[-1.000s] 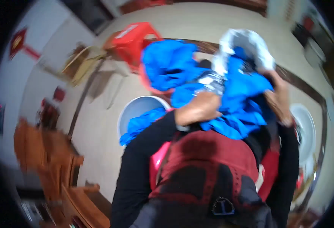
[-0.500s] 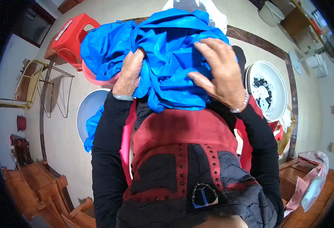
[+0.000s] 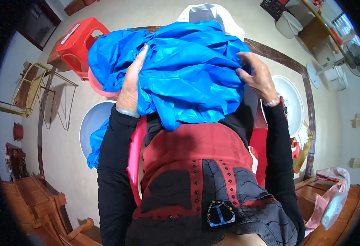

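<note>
A large bundle of glossy blue fabric (image 3: 192,78) lies in loose folds over my lap. My left hand (image 3: 132,84) rests along its left part, seen edge-on with stretched fingers against the folds; some fingers are hidden. At the bundle's right edge is my right hand (image 3: 261,78), its thumb and forefinger apart and bent toward the cloth. Part of the blue fabric spills left over a pink basin (image 3: 100,88), which is mostly covered.
On the left stand a red plastic stool (image 3: 79,45) and a pale basin (image 3: 90,119) holding more blue cloth. A white basin (image 3: 291,92) with dark small pieces is at right. A white bag (image 3: 229,20) lies beyond the bundle. Wooden furniture (image 3: 40,205) stands lower left.
My left hand has let go of its bunched grip and straightened along the folds. My right hand has moved right, from over the fabric to its edge. The cloth lies more spread out.
</note>
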`<action>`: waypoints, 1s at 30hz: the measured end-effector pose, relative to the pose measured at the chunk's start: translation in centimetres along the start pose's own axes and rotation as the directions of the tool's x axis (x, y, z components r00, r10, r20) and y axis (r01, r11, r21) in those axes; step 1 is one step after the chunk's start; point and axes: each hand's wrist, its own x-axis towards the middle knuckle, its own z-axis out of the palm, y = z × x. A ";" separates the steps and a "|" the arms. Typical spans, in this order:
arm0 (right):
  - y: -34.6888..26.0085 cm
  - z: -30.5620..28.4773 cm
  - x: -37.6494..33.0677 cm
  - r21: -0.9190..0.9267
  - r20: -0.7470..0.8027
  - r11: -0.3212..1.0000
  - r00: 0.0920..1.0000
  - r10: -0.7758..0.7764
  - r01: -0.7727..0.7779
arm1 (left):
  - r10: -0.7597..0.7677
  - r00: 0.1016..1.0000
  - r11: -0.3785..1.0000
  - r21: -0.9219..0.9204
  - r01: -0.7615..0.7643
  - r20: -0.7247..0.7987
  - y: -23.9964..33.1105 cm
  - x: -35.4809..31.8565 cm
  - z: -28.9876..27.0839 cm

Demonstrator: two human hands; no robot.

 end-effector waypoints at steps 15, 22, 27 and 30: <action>-5.1 3.8 1.7 0.707 0.241 0.680 0.970 0.028 -0.196 | 0.192 0.980 0.839 0.510 -0.191 0.051 -3.6 0.5 5.5; -3.4 1.9 2.3 0.969 0.247 -0.083 0.915 0.318 -0.233 | 0.287 0.920 0.622 0.678 -0.391 0.267 -3.6 0.8 5.0; -1.5 0.5 2.6 0.512 -0.186 0.859 0.976 0.110 0.001 | 0.156 0.969 0.694 0.677 -0.246 0.192 -0.7 0.5 4.3; -1.8 0.5 2.4 -0.072 -0.402 0.966 0.879 -0.257 0.250 | 0.129 0.983 0.729 0.660 -0.182 0.130 0.3 0.5 4.4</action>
